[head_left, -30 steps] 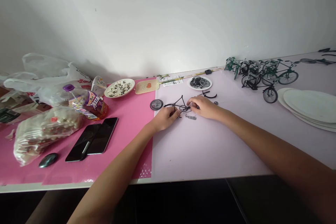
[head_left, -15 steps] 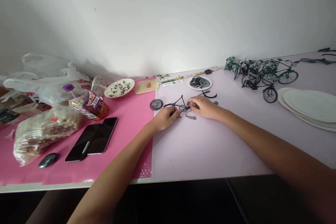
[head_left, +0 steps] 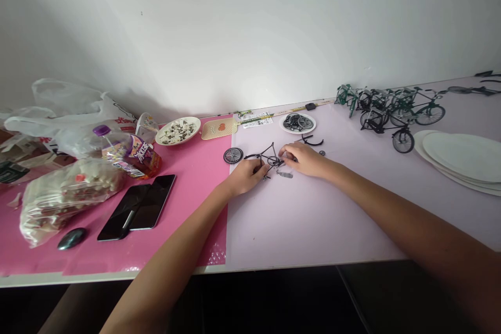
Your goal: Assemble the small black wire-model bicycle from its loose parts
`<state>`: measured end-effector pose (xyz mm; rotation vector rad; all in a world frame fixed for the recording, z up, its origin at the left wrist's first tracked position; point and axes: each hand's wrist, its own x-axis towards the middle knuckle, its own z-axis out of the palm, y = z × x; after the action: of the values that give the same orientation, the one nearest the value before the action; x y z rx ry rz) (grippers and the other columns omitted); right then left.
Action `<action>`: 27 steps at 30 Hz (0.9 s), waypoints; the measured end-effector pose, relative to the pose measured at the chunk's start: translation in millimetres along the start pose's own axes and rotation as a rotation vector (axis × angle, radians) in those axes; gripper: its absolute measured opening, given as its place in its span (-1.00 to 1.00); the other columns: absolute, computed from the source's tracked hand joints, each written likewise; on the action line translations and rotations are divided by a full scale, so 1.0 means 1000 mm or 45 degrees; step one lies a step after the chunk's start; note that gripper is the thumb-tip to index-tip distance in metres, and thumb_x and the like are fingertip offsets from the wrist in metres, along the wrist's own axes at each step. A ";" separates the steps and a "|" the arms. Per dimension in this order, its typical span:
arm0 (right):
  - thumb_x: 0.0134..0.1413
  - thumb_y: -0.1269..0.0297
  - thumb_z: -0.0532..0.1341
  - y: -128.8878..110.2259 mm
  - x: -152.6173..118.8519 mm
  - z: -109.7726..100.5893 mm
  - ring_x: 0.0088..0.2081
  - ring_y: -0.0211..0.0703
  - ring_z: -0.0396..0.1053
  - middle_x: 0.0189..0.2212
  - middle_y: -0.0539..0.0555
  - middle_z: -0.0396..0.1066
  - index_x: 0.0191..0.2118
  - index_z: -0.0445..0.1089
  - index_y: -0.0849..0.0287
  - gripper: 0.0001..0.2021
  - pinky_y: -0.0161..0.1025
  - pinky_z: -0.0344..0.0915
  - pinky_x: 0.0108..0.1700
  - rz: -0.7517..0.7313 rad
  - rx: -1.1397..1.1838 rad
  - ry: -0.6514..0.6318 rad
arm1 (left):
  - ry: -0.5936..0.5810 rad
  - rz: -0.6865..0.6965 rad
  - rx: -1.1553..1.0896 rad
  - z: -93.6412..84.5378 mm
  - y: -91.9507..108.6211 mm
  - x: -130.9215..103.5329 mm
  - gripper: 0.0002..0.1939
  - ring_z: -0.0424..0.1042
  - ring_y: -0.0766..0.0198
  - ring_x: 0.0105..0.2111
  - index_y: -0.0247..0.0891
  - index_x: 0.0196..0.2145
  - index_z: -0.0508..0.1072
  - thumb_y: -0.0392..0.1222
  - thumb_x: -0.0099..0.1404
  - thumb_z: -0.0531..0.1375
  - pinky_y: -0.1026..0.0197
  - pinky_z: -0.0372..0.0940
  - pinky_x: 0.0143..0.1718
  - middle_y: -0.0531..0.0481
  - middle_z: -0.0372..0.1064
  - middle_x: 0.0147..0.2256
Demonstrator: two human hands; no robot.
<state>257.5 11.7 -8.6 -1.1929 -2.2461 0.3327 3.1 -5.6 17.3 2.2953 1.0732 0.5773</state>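
A small black bicycle frame (head_left: 269,156) lies between my hands on the pale lilac sheet. My left hand (head_left: 247,176) is closed on its left part, thumb and fingers pressed together. At its right end my right hand (head_left: 300,158) is closed in a pinch; the small piece between those fingertips is mostly hidden. A spoked black wheel (head_left: 233,155) lies to the left of the frame. Just below my right fingers is a small grey part (head_left: 285,174). Behind my right hand rests a curved black part (head_left: 313,141), with a small round part (head_left: 321,153) nearby.
A plate of black parts (head_left: 299,123) sits farther back. Several assembled model bicycles (head_left: 403,107) and stacked white plates (head_left: 465,159) stand at right. On the pink sheet at left are a bottle (head_left: 131,154), a plate of scraps (head_left: 178,131), phones (head_left: 136,209) and bags (head_left: 70,193).
The black bicycle frame has tilted very slightly, its upright tip shifting a little to the right. Both hands stay almost in place.
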 end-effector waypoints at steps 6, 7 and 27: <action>0.29 0.26 0.19 0.001 0.000 0.000 -0.37 -0.14 0.34 -0.40 0.06 0.47 -0.17 0.49 0.16 -0.85 -0.25 0.20 -0.26 -0.017 -0.006 -0.005 | -0.006 -0.009 -0.010 0.000 0.000 0.000 -0.56 0.29 0.28 -0.47 -0.25 -0.45 0.39 0.09 0.49 0.05 0.18 0.20 -0.36 0.02 0.35 -0.49; 0.29 0.26 0.19 0.001 0.000 0.001 -0.36 -0.13 0.34 -0.40 0.06 0.47 -0.16 0.49 0.16 -0.85 -0.25 0.20 -0.25 -0.021 -0.015 0.001 | -0.006 -0.010 -0.015 0.000 0.000 0.000 -0.56 0.30 0.28 -0.47 -0.25 -0.44 0.40 0.08 0.49 0.05 0.18 0.20 -0.35 0.02 0.36 -0.49; 0.27 0.26 0.20 0.001 0.000 0.001 -0.34 -0.11 0.36 -0.41 0.06 0.46 -0.17 0.50 0.15 -0.86 -0.23 0.21 -0.24 -0.014 -0.015 0.013 | -0.008 0.000 -0.006 0.000 -0.001 0.000 -0.57 0.29 0.29 -0.48 -0.25 -0.43 0.42 0.07 0.49 0.05 0.20 0.18 -0.36 0.02 0.38 -0.47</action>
<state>257.7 12.3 -10.2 -1.1854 -2.2483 0.3090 2.6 -5.1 16.5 2.2916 1.0679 0.5713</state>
